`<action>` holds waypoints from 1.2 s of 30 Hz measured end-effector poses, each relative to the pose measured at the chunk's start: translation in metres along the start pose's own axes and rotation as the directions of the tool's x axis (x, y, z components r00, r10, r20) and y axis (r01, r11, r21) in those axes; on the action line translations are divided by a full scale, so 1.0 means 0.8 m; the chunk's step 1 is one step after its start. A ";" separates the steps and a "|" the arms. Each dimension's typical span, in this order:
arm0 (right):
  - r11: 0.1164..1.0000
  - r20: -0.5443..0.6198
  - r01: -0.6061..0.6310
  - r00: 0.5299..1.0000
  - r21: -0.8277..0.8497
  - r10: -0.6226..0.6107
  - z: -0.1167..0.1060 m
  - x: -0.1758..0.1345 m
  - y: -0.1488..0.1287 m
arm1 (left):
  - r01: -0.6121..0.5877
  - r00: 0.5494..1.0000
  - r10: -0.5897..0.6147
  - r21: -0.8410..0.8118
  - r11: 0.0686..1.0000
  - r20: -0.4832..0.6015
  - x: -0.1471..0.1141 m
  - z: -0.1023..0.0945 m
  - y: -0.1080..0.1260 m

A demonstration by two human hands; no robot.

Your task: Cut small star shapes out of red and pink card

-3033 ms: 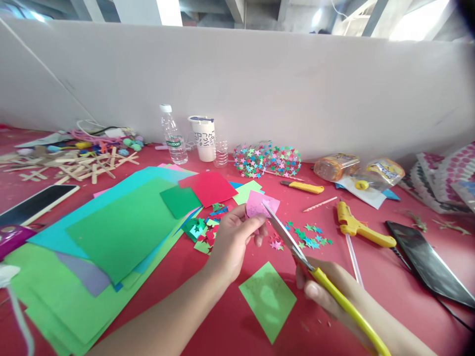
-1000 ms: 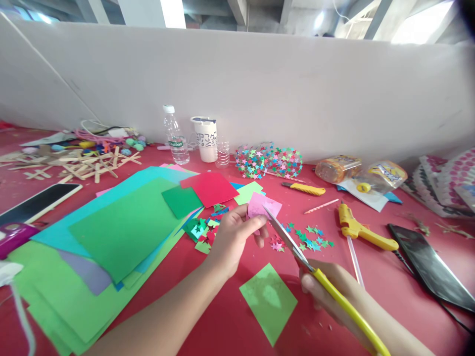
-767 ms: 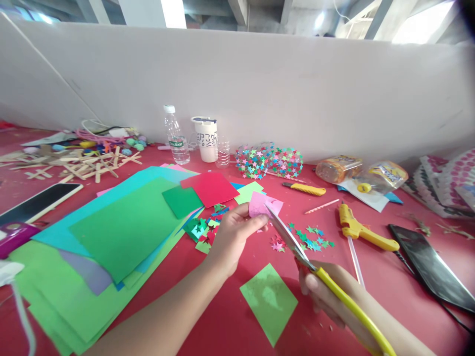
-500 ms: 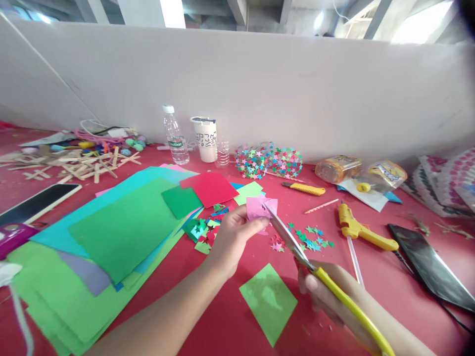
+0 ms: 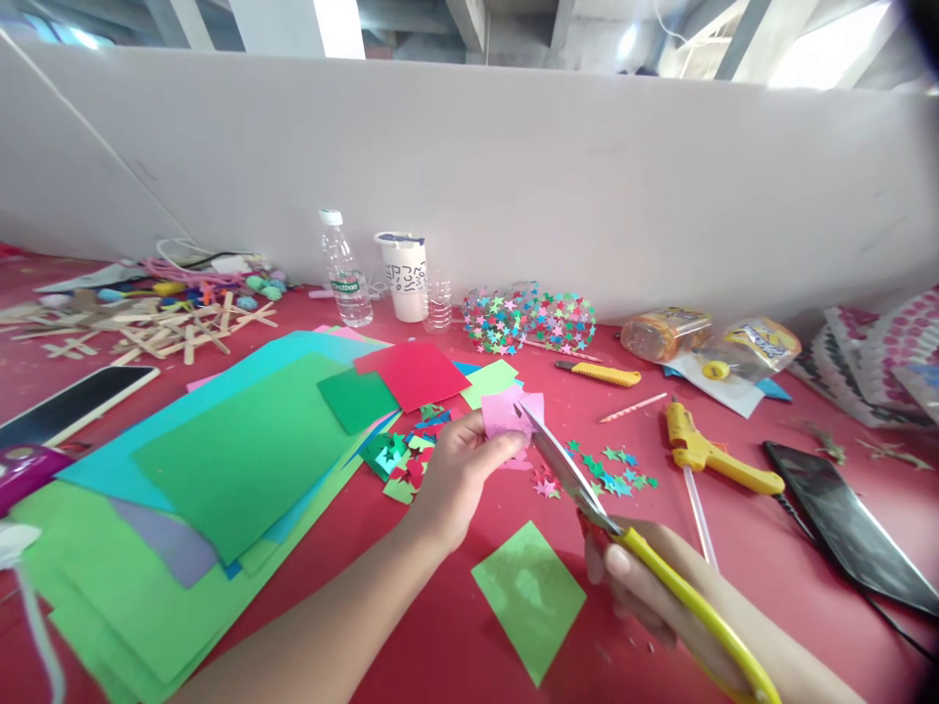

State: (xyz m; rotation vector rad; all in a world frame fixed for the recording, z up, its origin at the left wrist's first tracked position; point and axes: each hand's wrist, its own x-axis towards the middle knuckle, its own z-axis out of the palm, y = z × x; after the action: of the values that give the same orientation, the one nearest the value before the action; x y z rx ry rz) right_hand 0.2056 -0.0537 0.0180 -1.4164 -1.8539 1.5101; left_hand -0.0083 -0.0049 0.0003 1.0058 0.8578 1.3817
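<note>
Between thumb and fingers, my left hand (image 5: 466,469) pinches a small piece of pink paper (image 5: 503,413). My right hand (image 5: 646,577) grips yellow-handled scissors (image 5: 576,474), whose blade tips meet the paper's right part. Under the scissors lies a light green paper square (image 5: 529,601) on the red table. Small cut paper stars (image 5: 612,474) in green, blue and pink are scattered beyond the blades. Left of my left hand is a heap of paper scraps (image 5: 400,464) with star-shaped holes.
Large coloured sheets (image 5: 242,440) cover the left side. At the back stand a water bottle (image 5: 343,274), a white cup (image 5: 405,279) and star-covered plastic pieces (image 5: 528,321). To the right lie a utility knife (image 5: 602,374), a yellow glue gun (image 5: 715,460) and a dark phone (image 5: 843,518).
The scissor tips and the pink paper stay together, with only a slight shift of the paper in my left hand. The whole view has moved a little.
</note>
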 end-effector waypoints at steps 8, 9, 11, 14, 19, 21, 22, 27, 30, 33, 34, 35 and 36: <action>0.989 -0.051 -0.067 0.996 0.129 0.074 0.005 -0.004 0.018 | 0.044 0.999 -0.043 -0.043 0.998 0.018 -0.004 0.008 -0.004; 0.988 -0.051 -0.068 0.996 0.139 0.076 0.006 -0.003 0.020 | 0.051 0.998 -0.050 -0.049 0.997 0.024 -0.004 0.008 -0.005; 0.985 -0.059 -0.068 0.995 0.159 0.079 0.010 -0.003 0.023 | 0.069 0.997 -0.067 -0.063 0.996 0.034 -0.005 0.009 -0.007; 0.981 -0.091 -0.066 0.992 0.185 0.084 0.018 -0.003 0.028 | 0.086 0.996 -0.085 -0.066 0.994 0.015 -0.008 0.010 -0.010; 0.979 -0.119 -0.083 0.987 0.188 0.107 0.026 -0.003 0.029 | 0.079 0.997 -0.079 -0.027 0.997 0.012 -0.010 0.011 -0.012; 0.984 -0.102 -0.071 0.991 0.163 0.088 0.026 -0.002 0.024 | 0.074 0.997 -0.073 -0.025 0.997 0.019 -0.011 0.011 -0.012; 0.986 -0.093 -0.067 0.992 0.153 0.082 0.025 -0.002 0.022 | 0.076 0.997 -0.076 -0.024 0.997 0.020 -0.011 0.011 -0.011; 0.989 -0.089 -0.079 0.992 0.123 0.091 0.023 -0.001 0.009 | 0.096 0.995 -0.096 -0.016 0.995 0.023 -0.011 0.013 -0.008; 0.990 -0.090 -0.062 0.993 0.126 0.074 0.023 -0.002 0.004 | 0.101 0.995 -0.100 -0.026 0.995 0.023 -0.011 0.013 -0.007; 0.992 -0.092 -0.055 0.994 0.117 0.066 0.022 -0.002 0.001 | 0.105 0.995 -0.105 -0.049 0.993 0.002 -0.011 0.014 -0.008; 0.992 -0.090 -0.058 0.994 0.113 0.069 0.022 -0.002 0.000 | 0.110 0.994 -0.111 -0.056 0.992 -0.014 -0.011 0.013 -0.008; 0.992 -0.087 -0.062 0.994 0.109 0.071 0.021 -0.002 0.000 | 0.118 0.992 -0.120 -0.061 0.991 -0.027 -0.010 0.013 -0.007; 0.992 -0.084 -0.061 0.994 0.107 0.070 0.020 -0.002 -0.001 | 0.125 0.991 -0.127 -0.062 0.990 -0.032 -0.010 0.013 -0.007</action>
State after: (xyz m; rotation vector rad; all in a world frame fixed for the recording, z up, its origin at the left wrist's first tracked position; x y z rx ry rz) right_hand 0.1937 -0.0632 0.0130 -1.4833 -1.6679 1.5265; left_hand 0.0030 -0.0135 -0.0018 0.8687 0.8867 1.3132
